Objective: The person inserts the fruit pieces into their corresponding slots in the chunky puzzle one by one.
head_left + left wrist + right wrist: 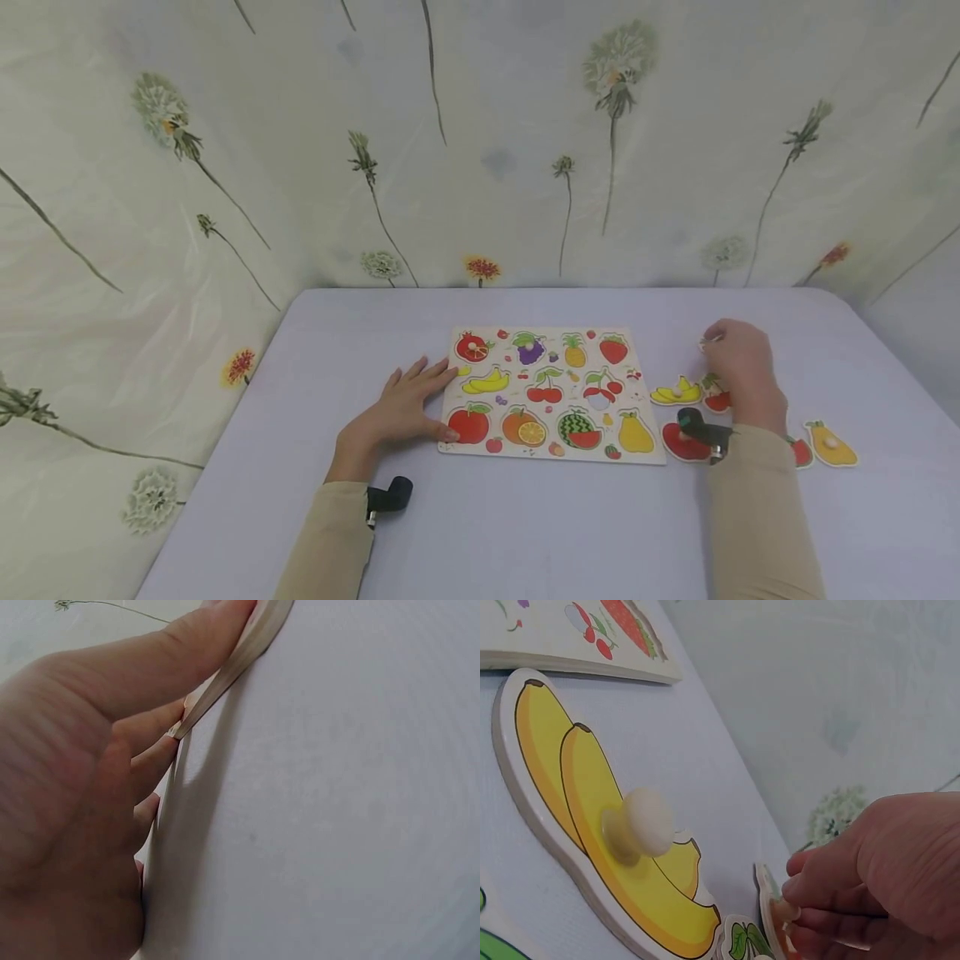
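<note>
A wooden fruit puzzle board (502,451) lies on the table, with knobbed pomegranate (472,347) and grape (529,348) pieces in its top row. My left hand (405,408) spreads along the board's left side, thumb on the lower left corner and fingertips at the edge. In the left wrist view the thumb (150,671) lies over the board's rim. Right of the board, my right hand (742,360) pinches a small puzzle piece (769,909) by its knob. The piece shows some orange, but its picture is mostly hidden by the fingers.
A banana piece (677,391) with a white knob lies just right of the board. Around the right forearm are a red piece (684,443), two partly covered red pieces (717,402) and a yellow pear piece (831,444). A flowered cloth (517,167) hangs behind the table.
</note>
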Motion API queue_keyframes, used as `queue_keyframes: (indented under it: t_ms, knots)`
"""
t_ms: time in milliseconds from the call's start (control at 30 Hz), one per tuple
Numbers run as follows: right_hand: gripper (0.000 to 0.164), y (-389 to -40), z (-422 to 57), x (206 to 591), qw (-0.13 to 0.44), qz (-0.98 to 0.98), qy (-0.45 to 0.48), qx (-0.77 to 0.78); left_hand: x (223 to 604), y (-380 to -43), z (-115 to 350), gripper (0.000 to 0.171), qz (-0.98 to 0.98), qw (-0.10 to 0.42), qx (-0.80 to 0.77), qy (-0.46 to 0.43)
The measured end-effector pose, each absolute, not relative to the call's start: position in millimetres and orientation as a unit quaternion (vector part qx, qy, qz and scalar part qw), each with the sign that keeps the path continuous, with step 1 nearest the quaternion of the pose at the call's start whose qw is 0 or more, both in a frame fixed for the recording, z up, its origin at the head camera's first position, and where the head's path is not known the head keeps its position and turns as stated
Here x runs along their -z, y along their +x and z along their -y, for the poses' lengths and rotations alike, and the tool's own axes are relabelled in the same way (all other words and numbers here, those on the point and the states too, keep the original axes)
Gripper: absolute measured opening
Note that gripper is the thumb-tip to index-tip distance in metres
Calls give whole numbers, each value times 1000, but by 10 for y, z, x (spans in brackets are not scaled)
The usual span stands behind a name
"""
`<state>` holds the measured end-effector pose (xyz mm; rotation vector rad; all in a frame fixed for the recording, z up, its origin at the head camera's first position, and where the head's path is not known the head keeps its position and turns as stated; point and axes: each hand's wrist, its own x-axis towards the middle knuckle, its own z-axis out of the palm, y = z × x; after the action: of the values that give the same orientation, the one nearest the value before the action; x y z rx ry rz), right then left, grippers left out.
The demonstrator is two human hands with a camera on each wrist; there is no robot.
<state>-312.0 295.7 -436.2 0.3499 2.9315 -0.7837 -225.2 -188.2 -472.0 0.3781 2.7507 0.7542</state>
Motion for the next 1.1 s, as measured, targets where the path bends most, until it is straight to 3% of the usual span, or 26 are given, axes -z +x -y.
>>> queue_keyframes:
  t_ms: [600, 867, 1100]
  knots:
    - [40, -3056, -2977, 4299, 107, -943, 163, 270, 4733, -2255, 1890, 101, -948, 134, -262, 125]
    - [37, -3076, -2975, 4317, 70, -950, 127, 276, 4770, -2277, 1890, 102, -947, 137, -261, 123]
    - [38, -3081, -2914, 4327, 87, -945, 116, 294, 4784, -2278, 1890, 102, -949, 131, -258, 128]
